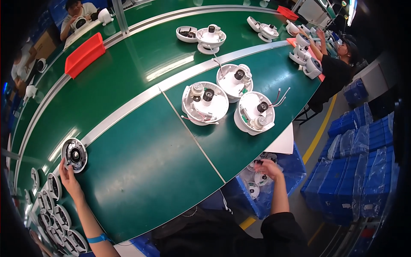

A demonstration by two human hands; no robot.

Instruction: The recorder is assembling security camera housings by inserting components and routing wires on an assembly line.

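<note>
At the far left of the green table, my left hand [72,183] grips the lower rim of a round white camera cover [67,147], its dark inner side facing up. My right hand [270,168] is over a blue bin [295,169] beyond the table's near right edge. Its fingers are curled around a small dark thing that I cannot make out. Below it in the bin lie several round white parts [253,190] with dark centres. In the middle of the table stand three open white camera housings [216,112], with lens barrels and loose wires showing.
Several similar covers [62,217] crowd the lower left. Across a metal rail are more open housings [211,37] and a red tray [85,55]. A co-worker [338,64] sits at the far right. Wrapped blue boxes [351,171] are stacked on the floor at right.
</note>
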